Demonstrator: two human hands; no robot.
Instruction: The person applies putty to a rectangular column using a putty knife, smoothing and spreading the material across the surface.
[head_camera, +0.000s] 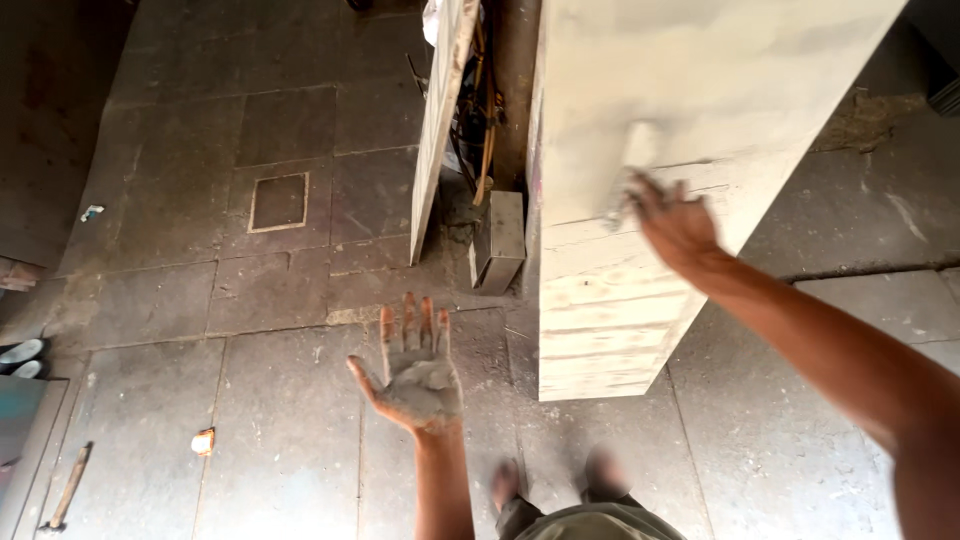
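pressing scraper (628, 170) under right hand (676, 225) fingers against wooden panel (640, 90).

A workshop or building-site work area, seen from above. A worn, dusty stone-slab floor (280, 300) carries an upright wooden panel (640, 200) partly coated in grey filler, a leaning board (440, 120), a metal box (498, 240) and a hammer (66, 490).
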